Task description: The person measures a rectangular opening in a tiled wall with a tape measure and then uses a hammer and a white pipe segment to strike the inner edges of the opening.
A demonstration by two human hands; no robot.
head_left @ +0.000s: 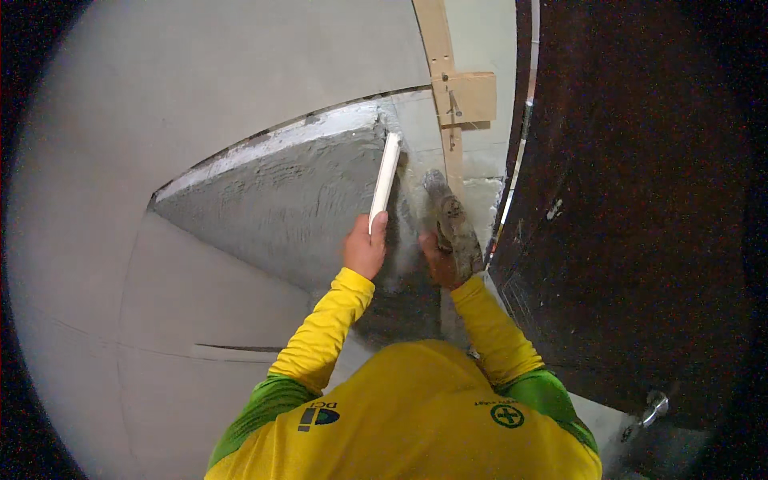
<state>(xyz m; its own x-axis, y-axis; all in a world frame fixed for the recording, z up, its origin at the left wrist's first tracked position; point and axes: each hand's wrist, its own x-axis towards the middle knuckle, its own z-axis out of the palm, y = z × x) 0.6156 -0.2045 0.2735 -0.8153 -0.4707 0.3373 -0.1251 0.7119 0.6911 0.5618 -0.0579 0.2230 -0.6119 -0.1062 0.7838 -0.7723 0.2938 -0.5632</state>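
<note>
My left hand [365,253] is closed around the lower end of a straight white strip [386,180]. The strip tilts slightly to the right, its top beside the upper right corner of a patch of grey mortar [272,192]. To its right, my right hand [438,262] grips a narrow, mortar-caked trowel-like tool [456,220], which hides part of the fingers. The tool points up, apart from the strip, and its exact kind is hard to make out. Ridged and rough, the mortar runs along a white band [264,148] at its upper edge.
A wooden batten [436,40] with a nailed crosspiece [468,98] runs down above my right hand. At the right stands a large dark brown panel [632,184], with a shiny metal handle [656,406] low down. Smooth grey wall [200,72] surrounds the mortar.
</note>
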